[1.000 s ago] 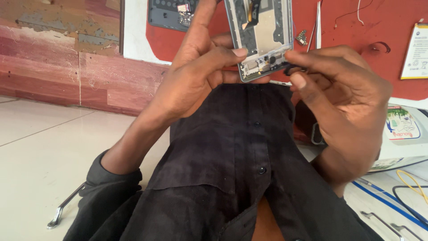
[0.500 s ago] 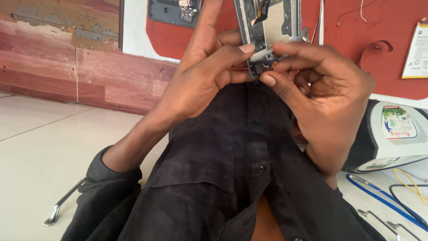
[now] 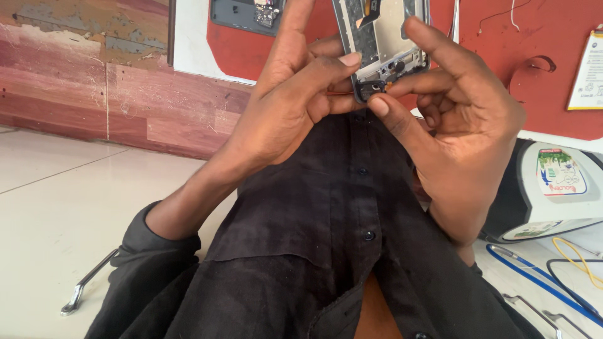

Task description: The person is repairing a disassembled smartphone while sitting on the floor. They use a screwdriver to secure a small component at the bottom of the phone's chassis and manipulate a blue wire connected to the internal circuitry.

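Here we hold the opened phone frame (image 3: 383, 44) upright, long axis vertical, its top cut off by the picture's edge. Our left hand (image 3: 295, 107) and right hand (image 3: 458, 125) pinch its lower end above our shirt (image 3: 326, 207).

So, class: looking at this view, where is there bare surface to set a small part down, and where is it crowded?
The pale floor is bare between the wooden wall base and the metal handle by the left sleeve. The right side is crowded: a white device, blue cable and yellow cable. Both hands, left hand and right hand, hold the opened phone frame.
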